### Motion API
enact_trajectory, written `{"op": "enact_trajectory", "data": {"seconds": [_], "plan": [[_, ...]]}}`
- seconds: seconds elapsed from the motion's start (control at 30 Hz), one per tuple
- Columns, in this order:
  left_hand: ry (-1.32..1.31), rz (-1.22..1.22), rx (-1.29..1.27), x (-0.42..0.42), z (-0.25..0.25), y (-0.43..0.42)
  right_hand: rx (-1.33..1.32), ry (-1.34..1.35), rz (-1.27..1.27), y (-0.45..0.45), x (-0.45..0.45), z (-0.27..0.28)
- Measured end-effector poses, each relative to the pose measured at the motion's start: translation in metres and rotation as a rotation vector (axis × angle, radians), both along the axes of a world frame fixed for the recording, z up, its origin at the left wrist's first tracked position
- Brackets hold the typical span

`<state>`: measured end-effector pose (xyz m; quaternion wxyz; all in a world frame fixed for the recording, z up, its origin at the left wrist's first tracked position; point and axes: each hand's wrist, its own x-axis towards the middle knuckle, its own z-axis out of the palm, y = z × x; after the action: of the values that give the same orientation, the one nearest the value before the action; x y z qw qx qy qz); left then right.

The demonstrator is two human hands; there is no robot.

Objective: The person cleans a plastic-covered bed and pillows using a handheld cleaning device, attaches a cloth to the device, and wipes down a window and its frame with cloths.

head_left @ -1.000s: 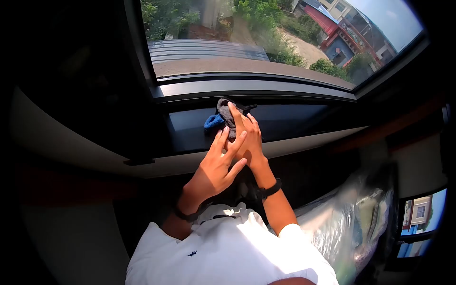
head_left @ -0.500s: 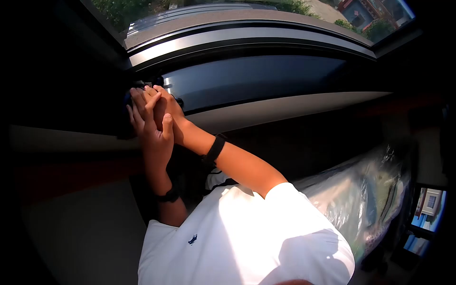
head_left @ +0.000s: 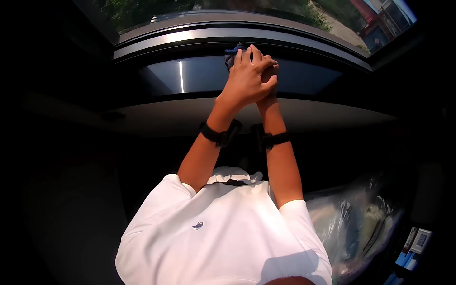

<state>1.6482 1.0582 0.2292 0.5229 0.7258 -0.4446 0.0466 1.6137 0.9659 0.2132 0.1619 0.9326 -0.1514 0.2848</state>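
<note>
Two bare hands are stacked over a dark, glossy sill [head_left: 164, 76] below a window, the left hand [head_left: 247, 80] lying across the right hand [head_left: 269, 73]. On the left, the fingers [head_left: 239, 58] are well spread and slightly bent, pointing away from the body, with the thumb standing apart on the inner side; they close around nothing visible. That hand rests on the back of the right one, which is mostly covered, so how far its fingers are bent, and whether they grip, is not to be made out.

A crumpled dark cloth [head_left: 228, 61] with a blue part [head_left: 232, 50] sits on the far part of the sill, just beside the left fingertips and partly hidden by them. It lies near the metal window frame [head_left: 190, 35]. How much of it is beneath the right palm is hidden.

Each wrist carries a black band, one on the left [head_left: 213, 135] and one on the right [head_left: 278, 139]. A bright streak [head_left: 181, 76] shows on the sill, well apart from the cloth. Clear plastic wrapping [head_left: 342, 223] lies beside the white shirt [head_left: 223, 237], on the wearer's right.
</note>
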Motion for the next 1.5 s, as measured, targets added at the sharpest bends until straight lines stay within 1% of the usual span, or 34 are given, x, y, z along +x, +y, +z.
{"op": "enact_trajectory", "data": {"seconds": [0.07, 0.1, 0.13, 0.2, 0.27, 0.3, 0.33, 0.37, 0.4, 0.47, 0.53, 0.6, 0.67, 0.7, 0.73, 0.77, 0.8, 0.87, 0.9, 1.03, 1.07, 1.13, 1.2, 1.27, 1.3, 1.33, 1.37, 1.4, 1.43, 1.47, 1.5], "plan": [[-0.007, -0.08, -0.15, 0.018, -0.04, -0.001, -0.069, 0.015, -0.094, 0.01, 0.01, -0.023], [-0.002, -0.142, -0.156, 0.017, -0.051, -0.016, -0.081, 0.001, -0.128, 0.002, 0.007, -0.026], [0.003, -0.205, -0.162, 0.012, -0.049, -0.032, -0.068, -0.019, -0.15, -0.005, 0.001, -0.023], [-0.008, -0.214, -0.199, -0.002, -0.039, -0.067, -0.005, -0.083, -0.174, -0.03, -0.024, -0.008], [0.048, -0.241, -0.259, -0.019, -0.035, -0.082, 0.044, -0.117, -0.181, -0.042, -0.038, 0.0], [-0.007, -0.189, -0.265, -0.019, -0.033, -0.075, 0.022, -0.103, -0.19, -0.041, -0.035, 0.001], [0.002, -0.199, -0.278, -0.011, -0.034, -0.065, 0.003, -0.085, -0.195, -0.04, -0.027, -0.001], [0.104, -0.281, -0.198, 0.004, -0.028, -0.044, -0.102, -0.019, -0.236, -0.043, -0.012, -0.006], [0.205, -0.364, -0.118, 0.018, -0.027, -0.022, -0.114, -0.036, -0.138, -0.051, 0.0, -0.03], [0.164, -0.284, -0.045, 0.031, -0.042, 0.021, 0.064, -0.039, 0.075, -0.015, 0.007, -0.039], [0.112, -0.204, 0.021, 0.048, -0.072, 0.048, 0.125, -0.083, 0.202, 0.015, 0.03, -0.054], [0.2, -0.057, 0.038, 0.052, -0.078, 0.078, 0.255, 0.081, 0.149, 0.056, 0.047, -0.051], [0.25, 0.075, 0.054, 0.061, -0.083, 0.109, 0.255, 0.09, 0.263, 0.085, 0.073, -0.06], [0.263, 0.092, 0.028, 0.059, -0.08, 0.115, 0.232, 0.108, 0.28, 0.093, 0.074, -0.064], [0.33, 0.108, 0.029, 0.05, -0.075, 0.122, 0.267, 0.034, 0.319, 0.1, 0.072, -0.068], [0.398, 0.121, 0.025, 0.039, -0.069, 0.122, 0.307, -0.038, 0.357, 0.1, 0.063, -0.068], [0.419, 0.181, -0.002, 0.024, -0.067, 0.11, 0.296, -0.007, 0.417, 0.093, 0.052, -0.062], [0.299, 0.355, 0.0, 0.012, -0.06, 0.086, 0.626, 0.005, 0.364, 0.086, 0.043, -0.056], [0.345, 0.373, 0.024, 0.008, -0.052, 0.082, 0.672, 0.038, 0.325, 0.085, 0.043, -0.055], [0.262, 0.434, -0.021, -0.006, -0.051, 0.088, 0.625, 0.058, 0.442, 0.092, 0.024, -0.055], [0.314, 0.423, 0.032, -0.03, -0.038, 0.083, 0.642, 0.057, 0.478, 0.086, 0.001, -0.047], [0.328, 0.54, 0.053, -0.106, 0.005, 0.022, 0.699, 0.048, 0.563, 0.037, -0.069, -0.012], [0.307, 0.594, 0.059, -0.208, 0.051, -0.078, 0.781, 0.023, 0.641, -0.051, -0.166, 0.039], [0.27, 0.613, 0.088, -0.312, 0.095, -0.181, 0.903, -0.02, 0.713, -0.152, -0.261, 0.082], [0.272, 0.565, 0.118, -0.353, 0.115, -0.225, 0.983, -0.046, 0.759, -0.195, -0.3, 0.096], [0.274, 0.517, 0.148, -0.379, 0.13, -0.255, 1.06, -0.075, 0.808, -0.232, -0.326, 0.1], [0.264, 0.507, 0.147, -0.386, 0.136, -0.267, 1.16, -0.11, 0.863, -0.258, -0.336, 0.097], [0.25, 0.481, 0.147, -0.378, 0.137, -0.269, 1.275, -0.166, 0.935, -0.274, -0.335, 0.083], [0.216, 0.461, 0.139, -0.39, 0.148, -0.294, 1.402, -0.245, 1.032, -0.307, -0.346, 0.076], [0.201, 0.449, 0.143, -0.424, 0.175, -0.345, 1.47, -0.311, 1.012, -0.343, -0.369, 0.102], [0.192, 0.417, 0.131, -0.473, 0.212, -0.415, 1.698, -0.443, 1.68, -0.412, -0.43, 0.14]]}}
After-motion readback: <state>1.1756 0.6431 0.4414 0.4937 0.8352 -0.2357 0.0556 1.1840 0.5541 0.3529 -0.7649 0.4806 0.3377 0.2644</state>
